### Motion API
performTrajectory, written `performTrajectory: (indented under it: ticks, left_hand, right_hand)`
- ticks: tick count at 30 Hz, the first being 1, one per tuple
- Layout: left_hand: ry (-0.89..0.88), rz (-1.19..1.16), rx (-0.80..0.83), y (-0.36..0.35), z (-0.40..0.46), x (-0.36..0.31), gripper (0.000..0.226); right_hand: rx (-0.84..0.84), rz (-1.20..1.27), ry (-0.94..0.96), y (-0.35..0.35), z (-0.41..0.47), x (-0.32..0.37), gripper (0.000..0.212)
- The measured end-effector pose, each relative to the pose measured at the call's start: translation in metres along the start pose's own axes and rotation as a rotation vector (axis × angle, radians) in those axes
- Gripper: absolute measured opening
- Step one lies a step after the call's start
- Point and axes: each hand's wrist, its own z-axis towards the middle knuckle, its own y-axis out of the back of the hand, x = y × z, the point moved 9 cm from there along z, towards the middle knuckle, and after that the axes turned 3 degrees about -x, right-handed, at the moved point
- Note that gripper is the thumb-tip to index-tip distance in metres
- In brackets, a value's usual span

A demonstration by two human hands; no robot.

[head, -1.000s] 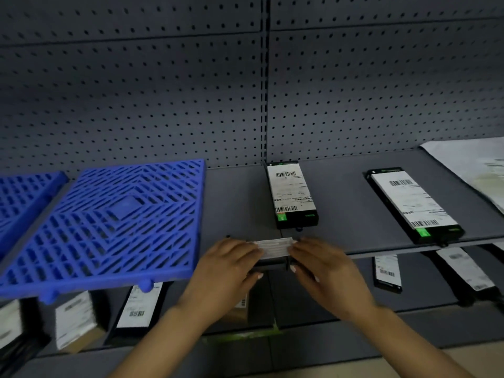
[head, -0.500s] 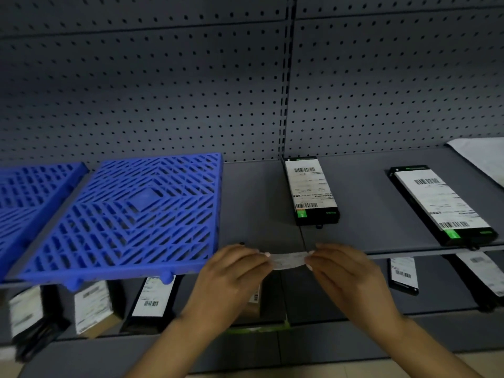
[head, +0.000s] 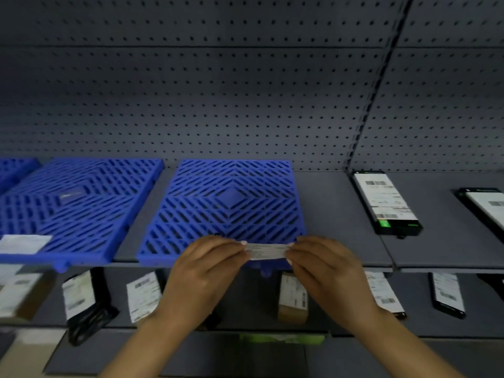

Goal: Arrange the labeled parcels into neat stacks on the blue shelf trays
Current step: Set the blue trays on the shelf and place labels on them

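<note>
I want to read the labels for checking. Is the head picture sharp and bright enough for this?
Head view: dim light; motion blur smears the lower-shelf parcels; text on the parcel between the left hand and right hand is unreadable; the black parcel shows barcodes only; the wide lens bends the shelf upright.

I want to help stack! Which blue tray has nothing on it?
The middle blue tray, right behind the hands, shows nothing on it. The tray to its left has a white-labeled parcel at its front corner.

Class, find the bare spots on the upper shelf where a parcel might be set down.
The middle blue tray is bare behind the held parcel. Bare grey shelf lies between that tray and the black parcel. The lower shelf is crowded.
</note>
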Motion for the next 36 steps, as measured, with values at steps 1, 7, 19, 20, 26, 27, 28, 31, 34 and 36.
performTrajectory:
  ticks: [1, 7, 19, 20, 26, 27, 28, 31, 34, 36]
  left_hand:
    - [0.003, 0.004, 0.001, 0.005, -0.005, 0.008, 0.022]
    - [-0.029, 0.054, 0.019, 0.011, -0.032, 0.050, 0.026]
    - [0.011, -0.120, 0.041, 0.000, -0.043, 0.076, 0.024]
    - [0.022, -0.131, 0.037, -0.001, -0.043, 0.078, 0.023]
    - [0.061, -0.157, 0.054, -0.005, -0.044, 0.084, 0.023]
    - [0.073, -0.165, 0.057, -0.005, -0.044, 0.084, 0.024]
    - [0.089, -0.175, 0.060, -0.006, -0.044, 0.085, 0.026]
    - [0.121, -0.182, 0.076, -0.005, -0.043, 0.087, 0.033]
    - [0.137, -0.170, 0.097, -0.002, -0.041, 0.084, 0.039]
    - [0.134, -0.162, 0.107, 0.000, -0.034, 0.076, 0.041]
  right_hand:
    - [0.005, 0.005, -0.005, -0.009, 0.003, 0.007, 0.014]
    - [0.046, -0.013, -0.036, -0.053, 0.012, 0.036, 0.014]
    - [0.074, -0.083, -0.222, -0.070, 0.006, 0.042, 0.017]
    - [0.074, -0.089, -0.229, -0.070, 0.006, 0.042, 0.016]
    - [0.089, -0.109, -0.256, -0.071, 0.007, 0.042, 0.017]
    - [0.097, -0.111, -0.258, -0.070, 0.008, 0.043, 0.018]
    - [0.109, -0.111, -0.260, -0.070, 0.008, 0.043, 0.019]
    - [0.144, -0.097, -0.280, -0.068, 0.006, 0.043, 0.023]
    - [0.151, -0.109, -0.284, -0.059, 0.002, 0.040, 0.028]
    - [0.140, -0.128, -0.287, -0.047, -0.003, 0.037, 0.029]
